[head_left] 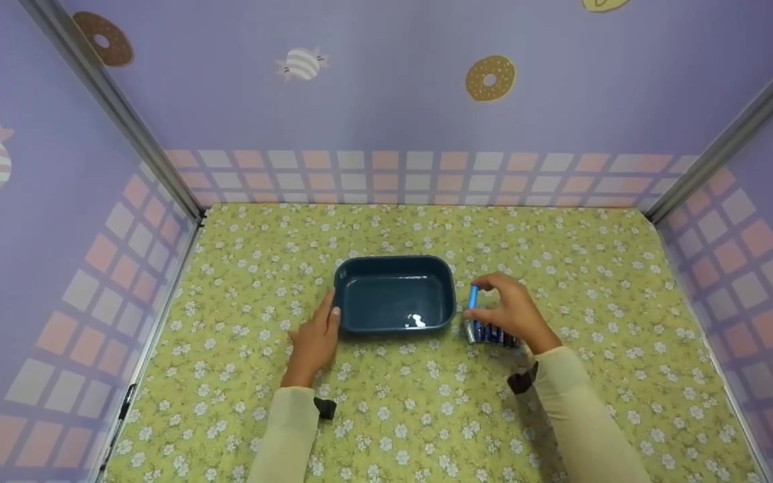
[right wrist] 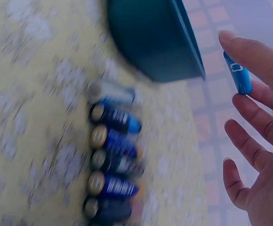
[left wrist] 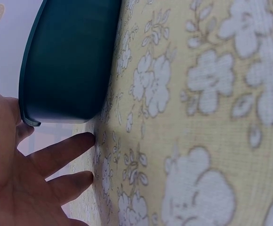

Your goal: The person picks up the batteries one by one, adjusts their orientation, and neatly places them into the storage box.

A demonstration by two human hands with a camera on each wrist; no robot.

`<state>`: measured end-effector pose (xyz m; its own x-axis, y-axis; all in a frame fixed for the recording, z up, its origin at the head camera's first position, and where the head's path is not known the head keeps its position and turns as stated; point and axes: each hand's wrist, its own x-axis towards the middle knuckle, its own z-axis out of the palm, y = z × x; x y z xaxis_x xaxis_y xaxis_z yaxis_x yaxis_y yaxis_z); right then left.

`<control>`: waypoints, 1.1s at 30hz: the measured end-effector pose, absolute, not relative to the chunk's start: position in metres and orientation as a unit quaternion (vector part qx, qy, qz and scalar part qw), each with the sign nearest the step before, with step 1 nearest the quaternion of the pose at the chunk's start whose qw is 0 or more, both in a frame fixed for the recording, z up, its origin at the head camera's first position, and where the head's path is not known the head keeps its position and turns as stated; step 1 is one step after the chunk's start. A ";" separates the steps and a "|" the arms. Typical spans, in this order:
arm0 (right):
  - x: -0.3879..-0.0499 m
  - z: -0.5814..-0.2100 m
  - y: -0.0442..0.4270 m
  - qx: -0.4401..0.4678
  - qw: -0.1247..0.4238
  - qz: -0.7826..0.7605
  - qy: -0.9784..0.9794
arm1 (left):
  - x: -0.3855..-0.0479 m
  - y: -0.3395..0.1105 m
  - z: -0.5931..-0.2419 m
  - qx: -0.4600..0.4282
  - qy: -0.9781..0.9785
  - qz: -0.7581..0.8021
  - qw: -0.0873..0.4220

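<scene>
Right hand (head_left: 517,312): is pinching the blue battery (head_left: 473,297) by its ends between thumb and fingertip; the other fingers are standing apart.
Blue battery: is apparently hanging above the cloth (head_left: 393,416), just right of the dish (head_left: 393,302).
Battery row (head_left: 494,333): is lying just nearer the person than the right thumb, side by side.
Left hand (head_left: 313,342): is touching the dish's left end, fingers spread.
Step in hand: the person seems to be holding one battery apart while steadying the dish.
Next move: is probably calling for a firm pinch, with height over the rim if going leftward.
Dish rim: is standing just left of the right fingertips.
Room: cloth is stretching beyond the right fingertips; the row is crowding the thumb's near side.
</scene>
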<state>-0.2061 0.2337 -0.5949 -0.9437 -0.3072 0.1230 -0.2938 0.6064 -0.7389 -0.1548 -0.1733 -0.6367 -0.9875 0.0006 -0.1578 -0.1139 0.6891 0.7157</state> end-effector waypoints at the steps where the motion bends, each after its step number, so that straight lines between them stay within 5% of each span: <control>1: -0.208 -0.593 0.230 -0.172 0.005 -0.411 0.895 | -0.155 -0.173 -0.637 -0.030 0.916 0.393 0.071; 33: -0.264 -0.571 0.114 -0.274 0.005 -0.419 0.865 | -0.154 -0.174 -0.639 -0.028 0.915 0.398 0.064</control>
<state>-0.2635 0.1141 -0.5712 -0.8493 -0.4792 0.2217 -0.4708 0.4974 -0.7286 -0.1544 -0.1737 -0.6388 -0.9903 0.0003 -0.1390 -0.1016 0.6809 0.7253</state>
